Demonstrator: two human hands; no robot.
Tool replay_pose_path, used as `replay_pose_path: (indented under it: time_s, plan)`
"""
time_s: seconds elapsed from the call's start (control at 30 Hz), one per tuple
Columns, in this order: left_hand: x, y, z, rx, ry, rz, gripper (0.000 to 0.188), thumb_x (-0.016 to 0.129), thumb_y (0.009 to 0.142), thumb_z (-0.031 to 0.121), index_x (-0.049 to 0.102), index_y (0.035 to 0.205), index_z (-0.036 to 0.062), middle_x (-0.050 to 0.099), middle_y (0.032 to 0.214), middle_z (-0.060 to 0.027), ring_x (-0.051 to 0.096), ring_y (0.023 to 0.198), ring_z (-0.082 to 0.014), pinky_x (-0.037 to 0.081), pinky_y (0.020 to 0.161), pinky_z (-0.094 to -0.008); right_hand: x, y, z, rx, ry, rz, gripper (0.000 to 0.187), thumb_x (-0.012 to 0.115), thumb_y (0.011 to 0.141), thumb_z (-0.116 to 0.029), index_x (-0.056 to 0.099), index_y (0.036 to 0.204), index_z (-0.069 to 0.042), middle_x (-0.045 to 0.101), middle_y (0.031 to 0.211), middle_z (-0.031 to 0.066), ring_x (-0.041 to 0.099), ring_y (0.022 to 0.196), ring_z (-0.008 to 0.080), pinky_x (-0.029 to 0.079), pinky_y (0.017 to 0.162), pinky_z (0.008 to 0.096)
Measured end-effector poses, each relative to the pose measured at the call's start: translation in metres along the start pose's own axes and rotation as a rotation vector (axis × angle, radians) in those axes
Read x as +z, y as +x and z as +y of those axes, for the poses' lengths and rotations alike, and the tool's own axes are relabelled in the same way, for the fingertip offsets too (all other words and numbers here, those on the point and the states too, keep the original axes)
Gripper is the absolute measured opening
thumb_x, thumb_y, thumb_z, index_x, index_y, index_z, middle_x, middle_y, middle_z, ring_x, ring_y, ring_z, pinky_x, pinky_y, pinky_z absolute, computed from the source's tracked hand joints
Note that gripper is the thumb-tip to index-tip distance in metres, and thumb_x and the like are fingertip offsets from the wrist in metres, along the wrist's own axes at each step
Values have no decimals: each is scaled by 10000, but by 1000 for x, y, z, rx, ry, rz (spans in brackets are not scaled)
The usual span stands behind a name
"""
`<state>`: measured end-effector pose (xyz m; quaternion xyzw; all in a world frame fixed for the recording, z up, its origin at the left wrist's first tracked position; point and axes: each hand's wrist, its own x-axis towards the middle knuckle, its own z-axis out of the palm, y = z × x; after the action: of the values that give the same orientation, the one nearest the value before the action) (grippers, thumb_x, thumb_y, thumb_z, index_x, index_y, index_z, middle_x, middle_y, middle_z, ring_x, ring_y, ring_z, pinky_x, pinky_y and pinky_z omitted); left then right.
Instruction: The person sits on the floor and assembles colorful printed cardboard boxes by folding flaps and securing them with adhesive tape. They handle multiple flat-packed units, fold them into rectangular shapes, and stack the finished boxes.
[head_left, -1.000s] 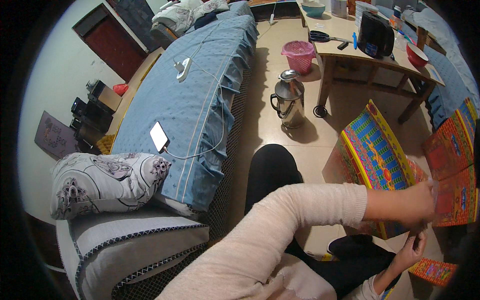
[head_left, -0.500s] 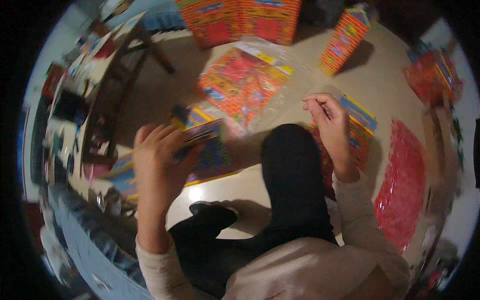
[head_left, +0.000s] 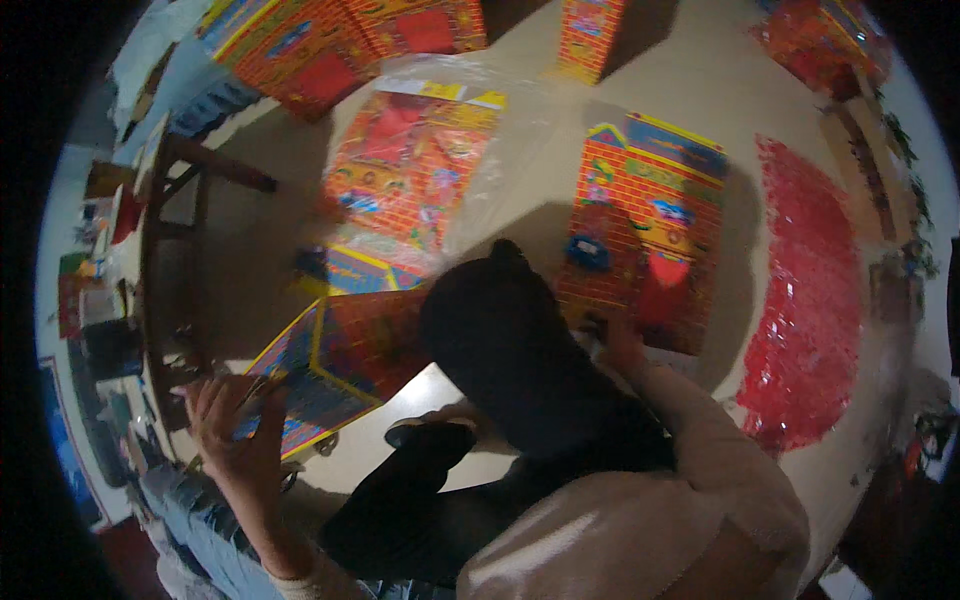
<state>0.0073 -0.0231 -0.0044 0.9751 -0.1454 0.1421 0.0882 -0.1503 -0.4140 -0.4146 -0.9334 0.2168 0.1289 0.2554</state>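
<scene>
From my remote seat I judged the step in hand to be handling the printed cardboard. The left hand (head_left: 235, 420) stood beside the folded cardboard piece (head_left: 345, 350), left of the dark-trousered knee (head_left: 490, 320), its thumb and fingers apart; blur kept me from telling whether anything thin was between them. The right hand (head_left: 622, 345) was low at the near edge of the flat brick-patterned panel (head_left: 640, 230) on the floor (head_left: 540, 165); I couldn't tell its grip. I reckoned the next move called for a sure hold on a card edge, without creasing it.
</scene>
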Motion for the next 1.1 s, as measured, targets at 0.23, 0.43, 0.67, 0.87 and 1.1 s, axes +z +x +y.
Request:
replay_pose_path:
  time_s: [0.23, 0.43, 0.67, 0.87, 1.1]
  plan:
    - [-2, 19, -7, 44, -67, -30, 203, 811, 649, 86, 704, 819, 59, 642, 759, -68, 576, 801, -270, 431, 783, -375, -1, 25, -7, -124, 402, -10, 615, 749, 790, -257, 519, 1333, -78, 530, 1317, 161, 513, 1235, 324, 397, 1059, 413]
    - [-6, 12, -14, 103, -103, 4, 201, 825, 653, 106, 718, 817, 59, 650, 765, -76, 589, 761, -259, 430, 786, -375, -47, 5, -55, -187, 596, -136, 528, 685, 841, -176, 529, 1330, -52, 598, 1203, 125, 573, 1137, 261, 438, 997, 386]
    - [-2, 8, -19, 148, -137, 60, 205, 818, 660, 131, 713, 823, 65, 628, 745, -75, 583, 738, -271, 433, 781, -377, -58, 31, -51, -172, 719, -197, 516, 647, 862, -157, 503, 1342, -33, 611, 1154, 129, 579, 1098, 233, 455, 955, 375]
    - [8, 9, -24, 241, -177, 133, 176, 798, 682, 164, 693, 792, 77, 643, 756, -65, 604, 749, -262, 433, 798, -375, -161, 84, -127, -260, 1137, -297, 507, 615, 881, -140, 481, 1353, -17, 622, 1113, 133, 585, 1064, 210, 469, 919, 365]
    - [6, -3, -31, 255, -149, 171, 154, 776, 697, 177, 693, 796, 92, 659, 779, -56, 624, 777, -252, 440, 815, -388, -253, -1, -311, -989, 51, 373, 661, 715, 690, -16, 436, 1289, -31, 531, 1173, 224, 516, 1104, 440, 413, 950, 478]
